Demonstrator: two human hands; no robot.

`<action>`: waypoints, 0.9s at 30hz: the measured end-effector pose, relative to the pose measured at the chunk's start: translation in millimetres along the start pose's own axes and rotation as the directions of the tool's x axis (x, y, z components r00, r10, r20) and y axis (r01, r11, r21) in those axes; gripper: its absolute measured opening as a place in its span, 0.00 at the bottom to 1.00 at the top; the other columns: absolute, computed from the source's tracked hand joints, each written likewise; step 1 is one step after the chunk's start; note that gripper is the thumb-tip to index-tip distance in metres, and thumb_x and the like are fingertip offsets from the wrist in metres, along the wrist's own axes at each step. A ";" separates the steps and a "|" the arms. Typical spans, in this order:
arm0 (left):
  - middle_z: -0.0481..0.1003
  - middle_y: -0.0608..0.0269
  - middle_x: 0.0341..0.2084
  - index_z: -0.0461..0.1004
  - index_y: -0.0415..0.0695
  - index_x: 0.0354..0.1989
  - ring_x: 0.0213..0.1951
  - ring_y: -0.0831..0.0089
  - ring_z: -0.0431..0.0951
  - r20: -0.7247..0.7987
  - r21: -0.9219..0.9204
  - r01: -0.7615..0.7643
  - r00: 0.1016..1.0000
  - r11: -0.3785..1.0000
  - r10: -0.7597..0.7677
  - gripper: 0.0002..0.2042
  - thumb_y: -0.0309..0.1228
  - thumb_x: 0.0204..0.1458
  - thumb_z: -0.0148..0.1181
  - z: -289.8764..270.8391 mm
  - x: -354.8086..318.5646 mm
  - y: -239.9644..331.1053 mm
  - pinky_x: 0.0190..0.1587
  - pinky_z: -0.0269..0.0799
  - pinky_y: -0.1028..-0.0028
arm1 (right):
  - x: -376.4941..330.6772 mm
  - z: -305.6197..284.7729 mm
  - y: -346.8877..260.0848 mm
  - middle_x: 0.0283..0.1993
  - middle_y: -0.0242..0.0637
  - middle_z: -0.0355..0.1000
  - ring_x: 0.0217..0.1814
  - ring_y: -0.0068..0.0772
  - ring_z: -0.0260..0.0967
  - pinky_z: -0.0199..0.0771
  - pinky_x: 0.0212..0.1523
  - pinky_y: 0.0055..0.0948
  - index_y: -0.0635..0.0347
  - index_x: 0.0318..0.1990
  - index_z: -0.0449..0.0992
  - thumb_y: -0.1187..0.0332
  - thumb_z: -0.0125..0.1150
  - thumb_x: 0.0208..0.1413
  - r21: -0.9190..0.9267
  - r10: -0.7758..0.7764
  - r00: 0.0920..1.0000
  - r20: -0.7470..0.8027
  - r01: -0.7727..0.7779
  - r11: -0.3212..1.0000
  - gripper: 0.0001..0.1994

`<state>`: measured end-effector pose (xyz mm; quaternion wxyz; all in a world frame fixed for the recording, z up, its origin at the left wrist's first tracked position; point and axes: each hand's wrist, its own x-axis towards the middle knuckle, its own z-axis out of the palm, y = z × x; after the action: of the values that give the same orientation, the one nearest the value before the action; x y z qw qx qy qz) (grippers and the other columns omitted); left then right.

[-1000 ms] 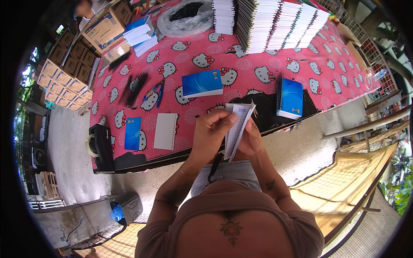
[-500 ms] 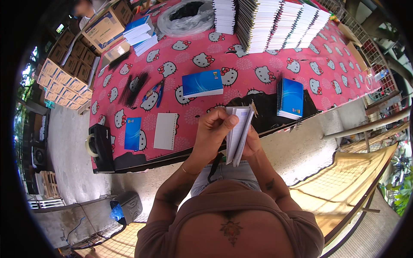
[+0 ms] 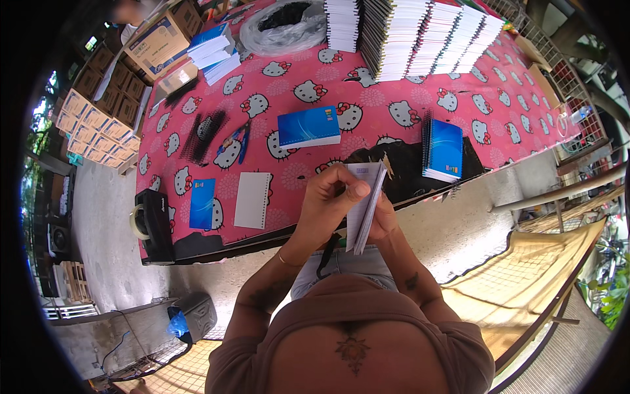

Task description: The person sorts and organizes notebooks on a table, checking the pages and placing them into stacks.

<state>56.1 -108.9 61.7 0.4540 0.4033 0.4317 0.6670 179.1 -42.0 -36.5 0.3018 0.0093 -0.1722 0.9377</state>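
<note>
Above the table's front edge I hold a thin pad of lined pages (image 3: 362, 220) upright, its page edges turned up toward me. My right hand (image 3: 384, 222) is closed round its right side, with most of the fingers hidden behind the paper. My left hand (image 3: 331, 200) is closed at the pad's left side, its curled fingers and thumb against the pages. Beyond my hands lies a blue-covered pad (image 3: 308, 127). Off to the right, a blue notebook with a black spiral (image 3: 443, 150) rests on a dark worn patch. At left are a loose blue cover (image 3: 203, 203) and a grey-white punched board (image 3: 252, 200).
A black tape dispenser (image 3: 156, 226) stands at the front left corner. Black binding coils (image 3: 205, 136) lie beside blue-handled pliers (image 3: 243, 143). Tall notebook stacks (image 3: 426, 39), a clear plastic bag (image 3: 282, 29) and cartons (image 3: 164, 43) fill the back. A person is at the far left.
Pages that stood fanned apart on the pad's left now lie closer to the rest. My left thumb has shifted slightly across the paper; the table items have not moved.
</note>
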 end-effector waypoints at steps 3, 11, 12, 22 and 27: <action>0.70 0.72 0.29 0.71 0.43 0.29 0.34 0.84 0.67 0.009 0.040 0.016 1.000 0.999 -0.016 0.12 0.35 0.55 0.68 -1.6 -0.4 1.2 0.40 0.62 0.79 | 0.5 -0.2 0.2 0.59 0.36 0.69 0.62 0.31 0.67 0.66 0.64 0.35 0.60 0.63 0.63 0.58 0.67 0.57 0.017 -0.001 1.000 0.013 0.001 1.000 0.30; 0.71 0.71 0.30 0.72 0.43 0.31 0.36 0.83 0.68 0.029 0.106 0.019 0.999 0.994 -0.023 0.10 0.30 0.52 0.70 -4.4 -0.1 -2.2 0.42 0.63 0.79 | -0.3 -7.7 0.8 0.58 0.37 0.69 0.61 0.31 0.68 0.67 0.64 0.35 0.60 0.63 0.63 0.59 0.65 0.58 0.048 -0.005 1.000 0.031 0.003 0.999 0.29; 0.71 0.71 0.30 0.72 0.43 0.31 0.36 0.83 0.68 0.028 0.102 0.022 0.999 0.995 -0.025 0.10 0.30 0.52 0.70 -4.7 -0.3 -1.9 0.42 0.63 0.78 | 0.0 -6.1 0.9 0.58 0.37 0.69 0.61 0.31 0.68 0.67 0.64 0.35 0.60 0.63 0.63 0.59 0.66 0.58 0.042 -0.005 1.000 0.026 0.004 0.999 0.29; 0.75 0.66 0.34 0.74 0.38 0.39 0.37 0.82 0.71 -0.119 0.021 0.001 0.993 1.000 0.002 0.03 0.24 0.59 0.59 7.9 -3.2 4.1 0.41 0.66 0.79 | 0.1 -4.3 -0.9 0.58 0.37 0.71 0.61 0.31 0.69 0.68 0.64 0.36 0.60 0.62 0.65 0.61 0.66 0.58 0.049 -0.024 1.000 -0.011 0.024 0.998 0.27; 0.75 0.66 0.34 0.74 0.37 0.47 0.37 0.83 0.71 0.092 0.430 -0.210 0.978 0.878 0.189 0.09 0.20 0.59 0.55 -12.5 -5.9 3.0 0.40 0.66 0.79 | 1.3 -4.3 -1.6 0.55 0.36 0.74 0.58 0.32 0.71 0.70 0.62 0.36 0.58 0.58 0.70 0.62 0.66 0.58 -0.013 -0.078 0.997 -0.010 0.078 0.997 0.22</action>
<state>45.2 -117.9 60.0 0.2906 0.5529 0.5157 0.5865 179.4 -38.6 -39.9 0.3390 0.0091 -0.1759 0.9241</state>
